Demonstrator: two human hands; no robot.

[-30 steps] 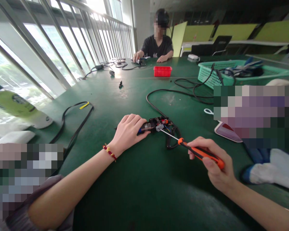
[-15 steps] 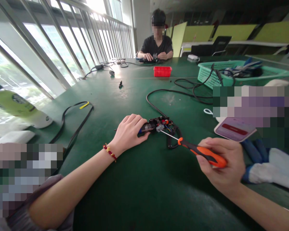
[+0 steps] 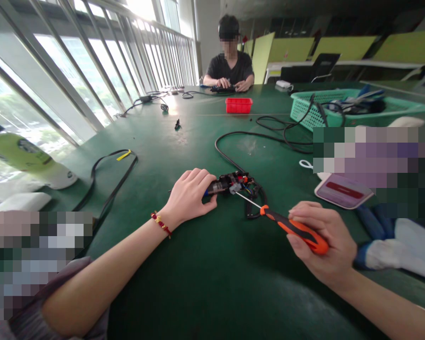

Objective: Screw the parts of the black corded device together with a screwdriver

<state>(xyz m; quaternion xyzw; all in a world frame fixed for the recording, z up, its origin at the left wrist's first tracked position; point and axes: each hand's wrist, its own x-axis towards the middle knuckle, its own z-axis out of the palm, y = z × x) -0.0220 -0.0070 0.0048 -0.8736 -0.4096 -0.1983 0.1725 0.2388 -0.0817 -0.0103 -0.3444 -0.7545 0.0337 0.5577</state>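
Note:
My left hand (image 3: pixel 190 192) is wrapped over a black corded hand tool (image 3: pixel 226 183), pressing it down on the green table. The tool's casing is open, with colored wires, a red part and a grey piece showing at its right end; its exact kind I cannot make out. A thin shaft sticks out left of my hand. In my right hand (image 3: pixel 327 236) is a screwdriver (image 3: pixel 299 230) with an orange and black handle, gripped between thumb and fingers. Its thin shank slants up and left, the tip at the grey piece; the exact contact point is too small to tell.
Beyond the hands stand a red tray (image 3: pixel 239 106) and a teal basket (image 3: pixel 301 111) of cables and tools. A phone (image 3: pixel 343 191) and gloves (image 3: pixel 386 252) lie right. A black strap (image 3: pixel 108 189) and a bottle (image 3: pixel 24 156) are left. Another person (image 3: pixel 229 66) works opposite.
My right hand and the screwdriver handle have shifted slightly left and down, the tip staying at the grey piece. My left thumb has moved slightly. The person opposite has moved their hands.

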